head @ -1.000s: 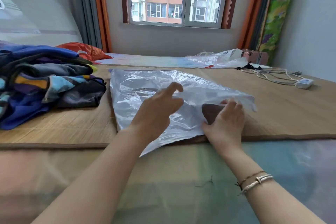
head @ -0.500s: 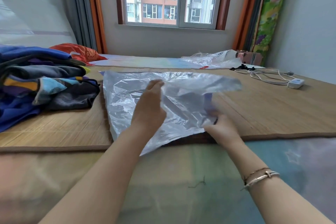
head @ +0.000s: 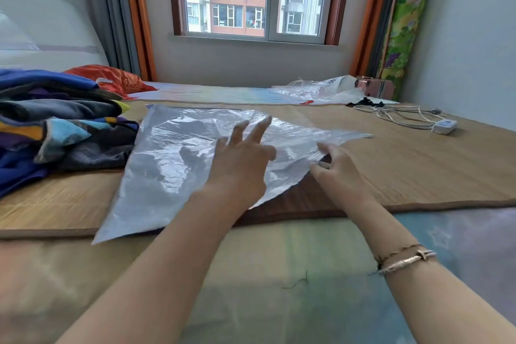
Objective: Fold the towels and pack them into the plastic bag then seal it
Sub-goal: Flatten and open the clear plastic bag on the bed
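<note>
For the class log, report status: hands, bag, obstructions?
Left hand open over clear plastic bag. Right hand pinches bag's edge. Colourful towel pile waits left, unpacked. Nothing in the way.

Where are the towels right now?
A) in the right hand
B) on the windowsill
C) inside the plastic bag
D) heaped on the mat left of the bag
D: the towels lie in a pile on the mat to the left of the plastic bag, which lies flat.
</note>
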